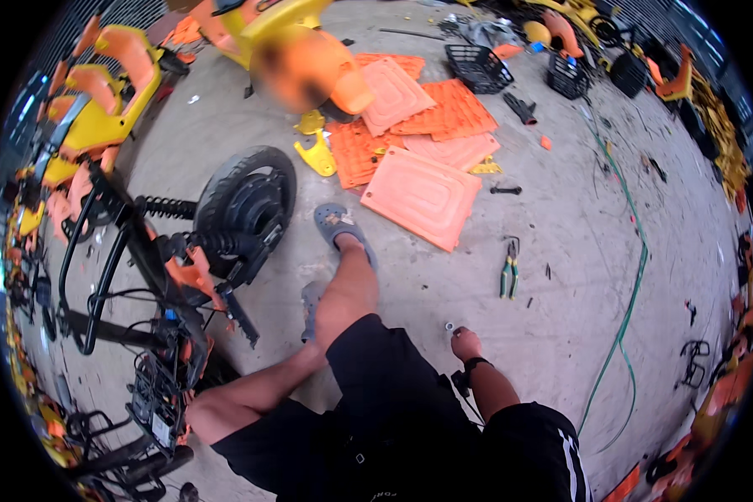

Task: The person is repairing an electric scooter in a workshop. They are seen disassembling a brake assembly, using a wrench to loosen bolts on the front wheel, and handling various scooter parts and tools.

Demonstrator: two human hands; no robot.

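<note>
My right hand (466,344) is low over the concrete floor, right of my bent knee, its fingers closed. From them sticks a small metal tool with a ring-shaped end (449,327); the rest of it is hidden in my grip. Pliers with green handles (509,279) lie on the floor ahead and to the right of this hand. Farther ahead is a short dark wrench (506,190). My left hand does not show. On my left lies a stripped black vehicle frame (119,205) with a fat-tyred wheel (281,180) and a coil spring (166,207).
Orange plastic panels (422,197) are piled ahead, beside yellow pieces (316,156). Black baskets (478,70) and a dark glove-like item (520,109) lie beyond. A green hose (642,259) crosses the right side. Yellow-and-orange vehicle bodies (100,121) stand far left.
</note>
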